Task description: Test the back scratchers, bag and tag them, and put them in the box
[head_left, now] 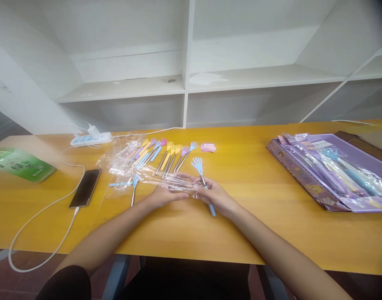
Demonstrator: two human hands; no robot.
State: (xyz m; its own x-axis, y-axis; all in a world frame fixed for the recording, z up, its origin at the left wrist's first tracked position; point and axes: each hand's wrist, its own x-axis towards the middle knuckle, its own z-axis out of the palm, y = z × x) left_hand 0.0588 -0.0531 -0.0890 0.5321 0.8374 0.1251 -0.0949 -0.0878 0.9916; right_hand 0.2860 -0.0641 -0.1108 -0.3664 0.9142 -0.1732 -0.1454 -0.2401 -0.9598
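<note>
On the desk (247, 200), 1 blue scratcher (200, 173) with a hand-shaped head sits in the right hand (212, 192), fingers closed around its shaft, head pointing far and blue handle sticking out near the wrist. The left hand (166, 193) lies flat just left of it, fingers stretched right, pinching 1 clear sleeve (166, 179) that runs left from the scratcher. Both forearms reach in from the near edge and meet at the middle of the desk.

Beyond the hands, a row (166, 152) of about 9 scratchers in yellow, purple, blue and pink fans out; the exact count is hard to tell. 1 more blue one (133, 187) lies alone left of the left hand. Loose wrappers (122, 160) pile at the row's left end. 1 small pink tag (208, 147) lies far right of the row.

At the left are 1 phone (85, 187) on 1 white cable (41, 216), 1 power strip (91, 138) and 1 green packet (20, 164). At the right, 1 purple box (306, 175) holds wrapped scratchers.
</note>
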